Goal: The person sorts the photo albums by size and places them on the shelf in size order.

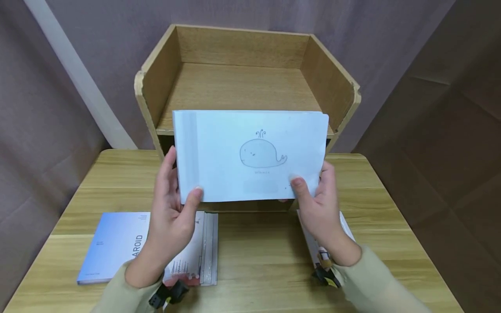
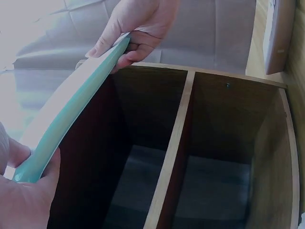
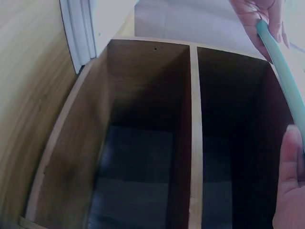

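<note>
A pale booklet [image 1: 219, 156] with a line-drawn whale on its cover is held up sideways in front of the wooden shelf. My left hand [image 1: 172, 217] grips its lower left end, thumb on the cover and fingers behind. At the lower right, my right hand [image 1: 318, 213] holds it the same way, thumb pressing the cover. Seen edge-on in the left wrist view, the booklet has a teal edge [image 2: 71, 109] and bends slightly. The fingers behind the cover are mostly hidden in the head view.
The wooden shelf [image 1: 242, 87] has a raised-sided top; a divider [image 3: 195, 119] splits its lower part into two dark compartments. A blue book [image 1: 113, 248] and a white-and-grey book [image 1: 209, 252] lie at left on the table [image 1: 254, 261]. Another book [image 1: 307, 234] lies partly hidden under my right arm.
</note>
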Demonstrator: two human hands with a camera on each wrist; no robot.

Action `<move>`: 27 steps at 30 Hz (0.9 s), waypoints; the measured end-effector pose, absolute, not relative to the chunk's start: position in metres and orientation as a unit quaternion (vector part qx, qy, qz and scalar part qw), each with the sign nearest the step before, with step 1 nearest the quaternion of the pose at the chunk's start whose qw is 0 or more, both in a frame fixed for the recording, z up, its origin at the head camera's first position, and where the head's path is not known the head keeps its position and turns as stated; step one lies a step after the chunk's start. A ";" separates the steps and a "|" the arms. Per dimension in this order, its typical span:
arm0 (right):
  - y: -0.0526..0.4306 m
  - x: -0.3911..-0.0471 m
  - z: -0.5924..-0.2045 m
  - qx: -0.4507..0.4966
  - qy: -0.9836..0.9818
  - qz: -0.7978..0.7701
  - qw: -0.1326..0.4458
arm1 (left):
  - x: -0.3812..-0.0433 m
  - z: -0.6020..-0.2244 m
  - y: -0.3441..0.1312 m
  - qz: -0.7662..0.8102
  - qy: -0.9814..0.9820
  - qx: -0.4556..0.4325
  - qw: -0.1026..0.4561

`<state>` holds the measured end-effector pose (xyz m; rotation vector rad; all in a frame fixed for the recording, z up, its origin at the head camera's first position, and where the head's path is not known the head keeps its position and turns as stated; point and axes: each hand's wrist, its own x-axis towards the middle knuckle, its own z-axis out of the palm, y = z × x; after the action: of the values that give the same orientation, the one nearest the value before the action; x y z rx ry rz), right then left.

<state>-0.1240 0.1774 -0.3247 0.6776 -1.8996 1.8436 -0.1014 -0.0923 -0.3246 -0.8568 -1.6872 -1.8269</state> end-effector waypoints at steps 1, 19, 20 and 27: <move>0.177 -0.125 -0.323 0.242 -0.682 0.662 0.195 | -0.102 -0.324 -0.093 -0.667 -0.623 -0.319 0.254; 0.180 -0.128 -0.306 0.235 -0.692 0.673 0.118 | -0.100 -0.303 -0.109 -0.650 -0.693 -0.300 0.086; 0.181 -0.128 -0.305 0.235 -0.692 0.673 0.113 | -0.100 -0.303 -0.109 -0.649 -0.694 -0.299 0.087; 0.191 -0.123 -0.298 0.231 -0.717 0.657 0.014 | -0.098 -0.304 -0.110 -0.655 -0.688 -0.295 0.104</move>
<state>-0.1232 0.1915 -0.2975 0.7187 -2.2337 2.0477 -0.0984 -0.1096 -0.3036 -0.8716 -2.0299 -1.9308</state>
